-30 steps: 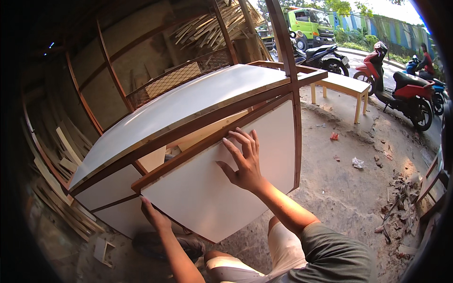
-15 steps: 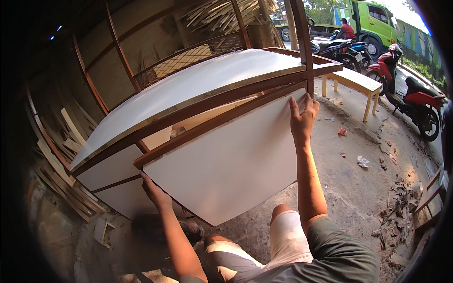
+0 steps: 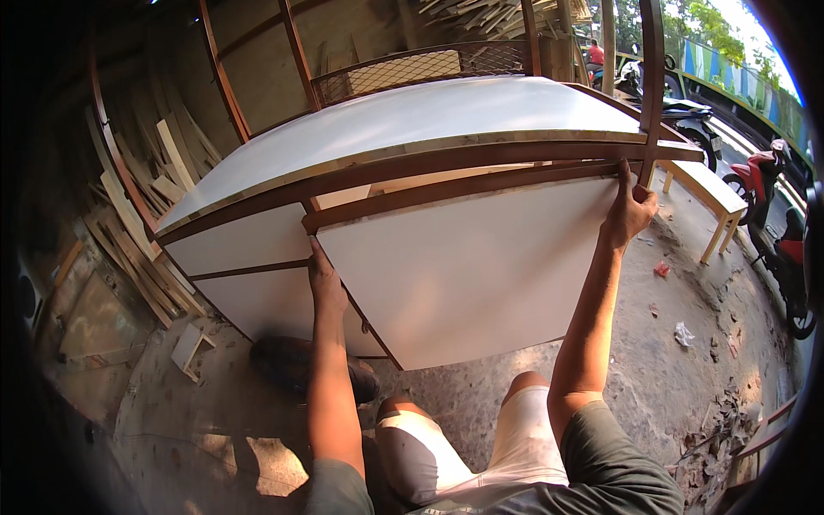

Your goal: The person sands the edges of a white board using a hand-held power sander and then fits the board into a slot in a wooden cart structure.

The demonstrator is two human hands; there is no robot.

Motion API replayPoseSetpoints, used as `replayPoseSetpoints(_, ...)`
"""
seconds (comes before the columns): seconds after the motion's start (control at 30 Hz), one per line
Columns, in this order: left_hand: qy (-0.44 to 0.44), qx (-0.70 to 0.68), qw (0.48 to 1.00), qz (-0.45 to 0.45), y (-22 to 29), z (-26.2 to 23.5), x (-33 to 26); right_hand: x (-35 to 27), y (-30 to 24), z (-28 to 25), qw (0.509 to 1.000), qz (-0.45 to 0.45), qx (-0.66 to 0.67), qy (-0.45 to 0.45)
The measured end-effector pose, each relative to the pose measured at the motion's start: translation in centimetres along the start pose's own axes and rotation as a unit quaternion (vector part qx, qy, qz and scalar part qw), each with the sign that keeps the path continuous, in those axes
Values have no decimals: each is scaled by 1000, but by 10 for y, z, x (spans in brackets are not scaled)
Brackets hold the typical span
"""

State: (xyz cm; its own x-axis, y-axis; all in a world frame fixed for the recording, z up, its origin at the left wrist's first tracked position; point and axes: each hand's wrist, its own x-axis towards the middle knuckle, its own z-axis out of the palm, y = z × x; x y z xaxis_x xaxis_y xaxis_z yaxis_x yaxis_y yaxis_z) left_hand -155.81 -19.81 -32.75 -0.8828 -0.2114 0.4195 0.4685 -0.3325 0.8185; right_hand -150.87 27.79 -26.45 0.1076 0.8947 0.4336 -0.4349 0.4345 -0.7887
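Note:
A white cabinet door panel (image 3: 472, 266) with a brown wooden edge strip is held upright between my two hands. My left hand (image 3: 324, 279) grips its left side near the upper corner, with the thumb pointing up. My right hand (image 3: 629, 215) grips the upper right corner, thumb on the white face and the other fingers partly hidden behind. The panel stands in front of the opening of a brown-framed cart or counter (image 3: 395, 172), its top close below the front rail. Left of it, fixed white panels (image 3: 249, 232) fill the frame.
The counter's white top (image 3: 395, 107) spreads behind, with brown posts rising from it. Wooden strips (image 3: 129, 249) lean at left. A small wooden bench (image 3: 708, 193) and a red motorbike (image 3: 777, 240) stand at right. A dark rounded object (image 3: 283, 365) lies near my left forearm.
The panel has come closer to the counter's opening and sits more level, its right corner now by the post. Both hands kept their hold. My view has turned, shifting the scene rightward.

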Motion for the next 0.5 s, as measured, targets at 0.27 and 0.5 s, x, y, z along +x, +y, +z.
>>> replayPoseSetpoints(0.27,-9,45,999,-1,-4,-2,10,2,12,8,974,35,226,-3)
replayPoseSetpoints(0.5,23,13,1000,8,-7,8,9,7,15,15,955,36,295,5)
